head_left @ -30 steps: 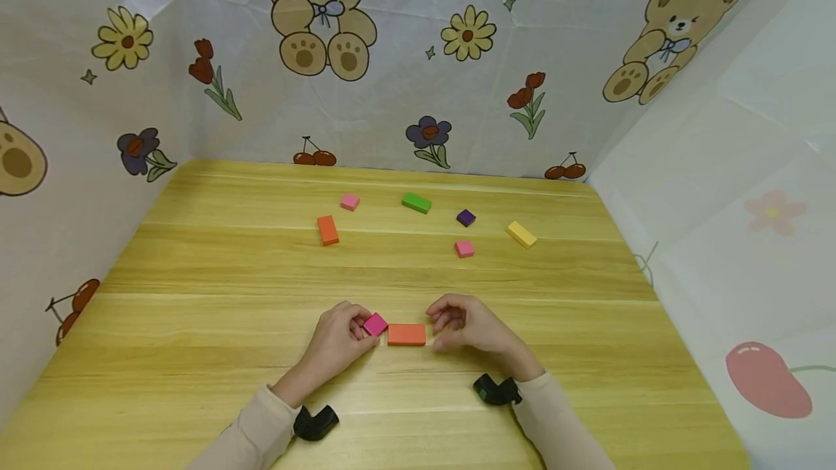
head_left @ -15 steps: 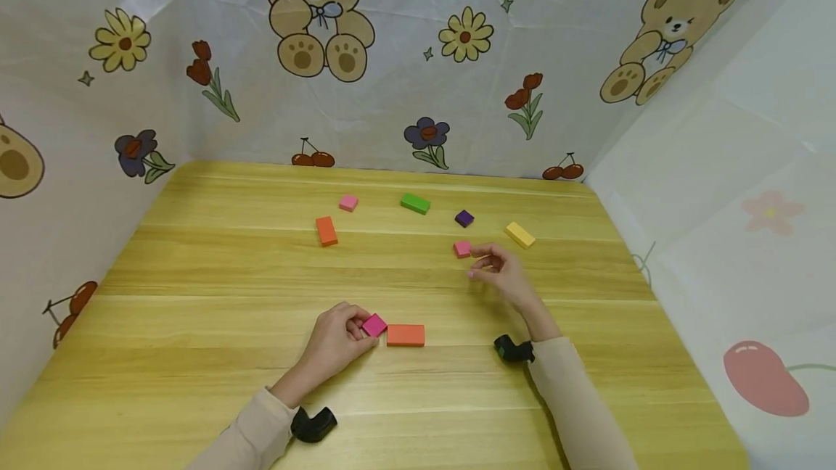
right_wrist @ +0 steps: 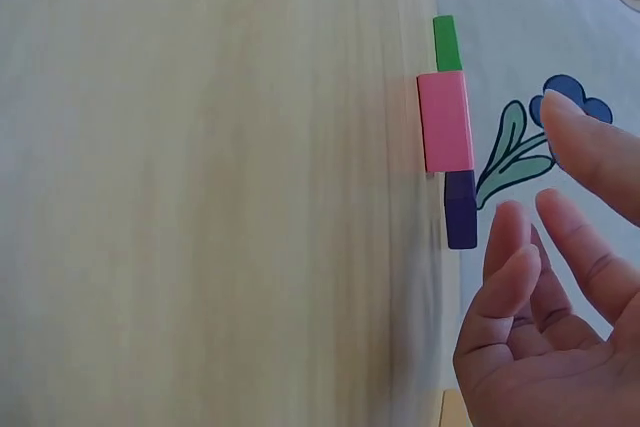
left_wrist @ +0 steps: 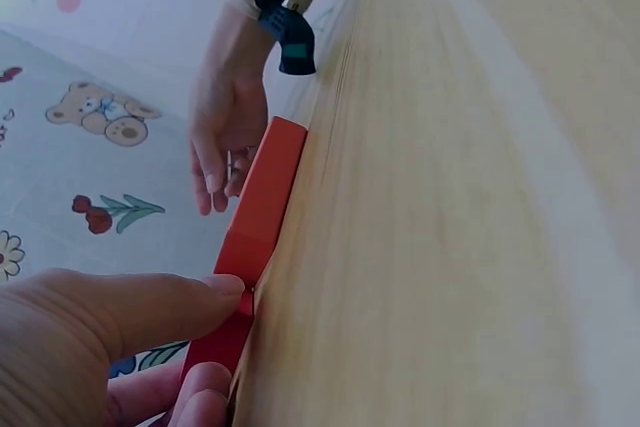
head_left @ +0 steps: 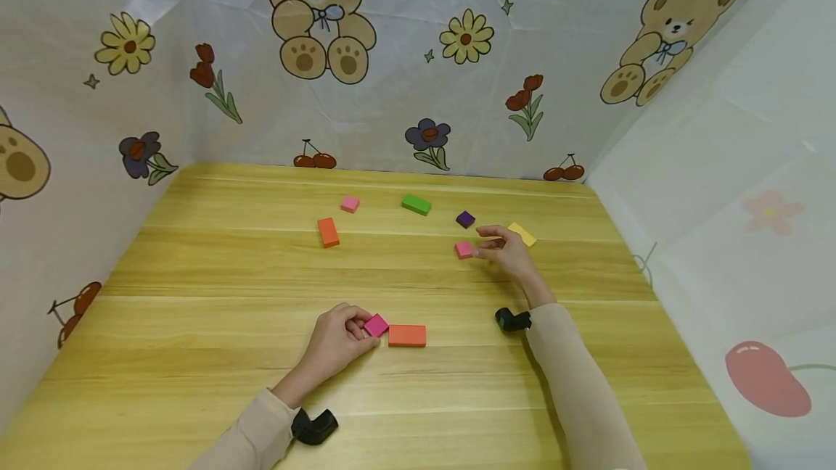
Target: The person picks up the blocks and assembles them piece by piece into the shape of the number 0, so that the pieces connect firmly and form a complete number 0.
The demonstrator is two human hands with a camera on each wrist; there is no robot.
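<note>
At the near middle of the table my left hand [head_left: 334,343] pinches a magenta square block [head_left: 376,325] between thumb and fingers. The block's corner meets the left end of an orange rectangular block [head_left: 407,336]. In the left wrist view the thumb lies on the magenta block, and the orange block [left_wrist: 265,197] extends beyond it. Farther off, my right hand [head_left: 512,256] hovers just right of a pink square block [head_left: 464,250], its fingers parted. The right wrist view has a gap between these fingers and the pink block [right_wrist: 446,122].
Beyond the pink block lie a purple block [head_left: 466,219] and a green block [head_left: 416,204]. A yellow block [head_left: 522,233] is partly hidden behind my right hand. Toward the left are a second orange block [head_left: 329,232] and another pink block [head_left: 350,204]. Printed cloth walls border the wooden table [head_left: 228,325].
My right hand has left the near orange block's right side and moved away from me, rightward, to the pink block. My left hand stays on the magenta block.
</note>
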